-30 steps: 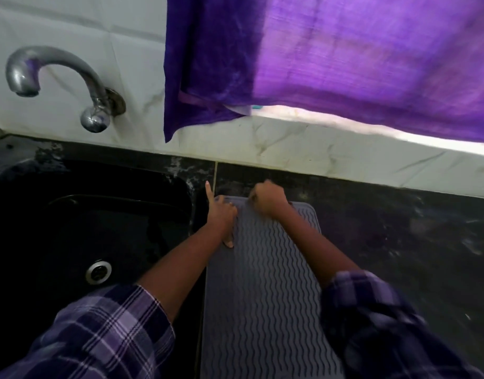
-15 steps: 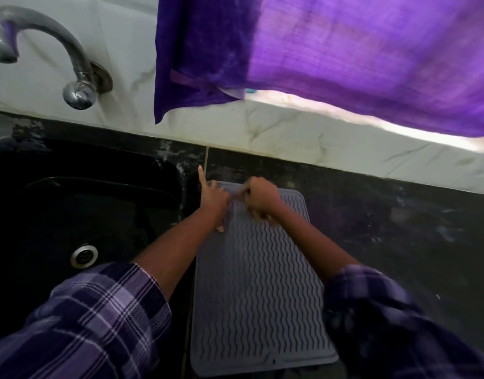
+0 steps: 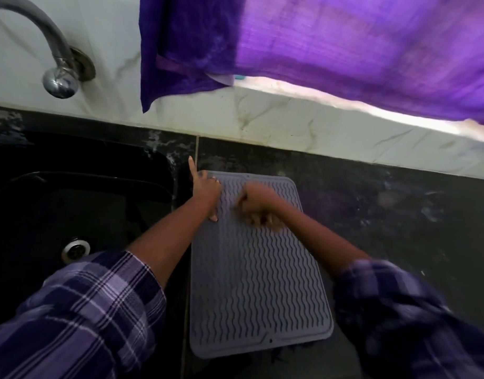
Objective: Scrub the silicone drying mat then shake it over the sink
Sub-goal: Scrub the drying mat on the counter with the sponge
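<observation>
A grey silicone drying mat (image 3: 257, 283) with wavy ridges lies flat on the dark countertop, just right of the black sink (image 3: 79, 203). My left hand (image 3: 205, 191) presses on the mat's far left corner, fingers spread and the index finger pointing away past the edge. My right hand (image 3: 258, 202) rests on the mat's upper middle, curled into a fist and blurred by motion. Something small and tan (image 3: 265, 221) shows under its fingers; I cannot make out what it is.
A chrome tap (image 3: 57, 64) juts from the white marble wall above the sink; the drain (image 3: 76, 248) is at the basin's bottom. A purple cloth (image 3: 317, 42) hangs overhead along the back. Dark speckled counter (image 3: 399, 214) stretches right of the mat.
My right hand has slid from the mat's far edge toward me along the ridges. My left hand stays on the far left corner. The view has tilted down, showing the mat's near edge.
</observation>
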